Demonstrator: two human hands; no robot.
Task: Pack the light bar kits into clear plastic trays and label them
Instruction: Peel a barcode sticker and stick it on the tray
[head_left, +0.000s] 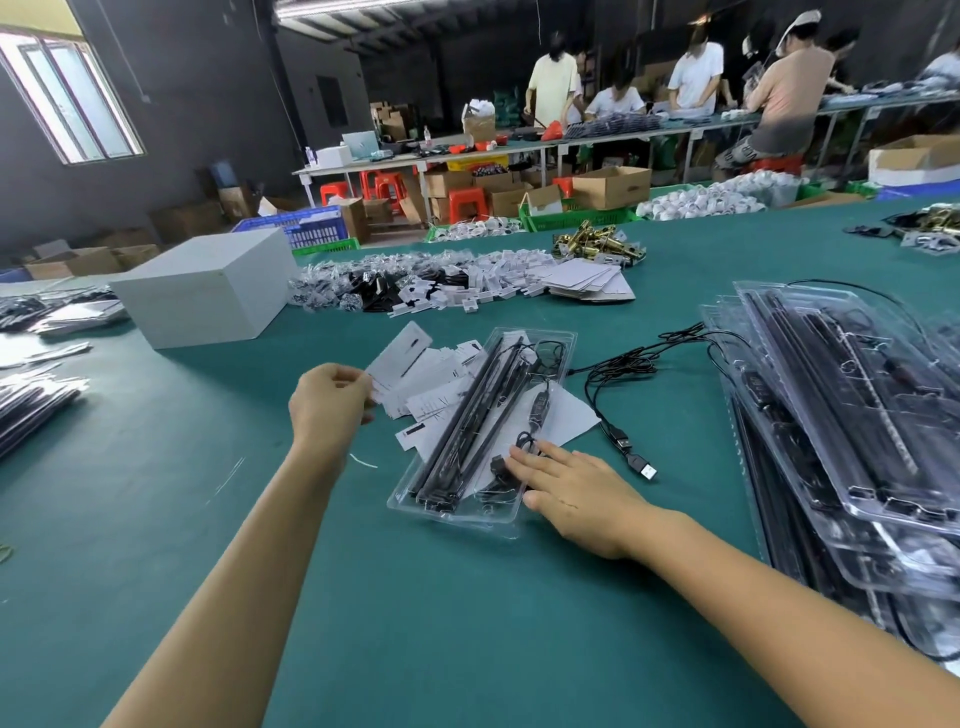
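The clear tray (467, 431) lies mid-bench with black light bars (470, 415) and cable already in it — I judge packing done, labelling next. My right grip (566, 491) presses flat, fingers straight, on its near end; my left grip (330, 402) pinches a white label card (397, 356) — it must land on the tray.

Left hand (328, 404) raised, fingers curled in a pinch, right hand (576, 491) flat, fingers straight

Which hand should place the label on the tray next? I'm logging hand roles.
Left. The left hand already pinches a label card beside the tray; the right hand lies flat, steadying it.
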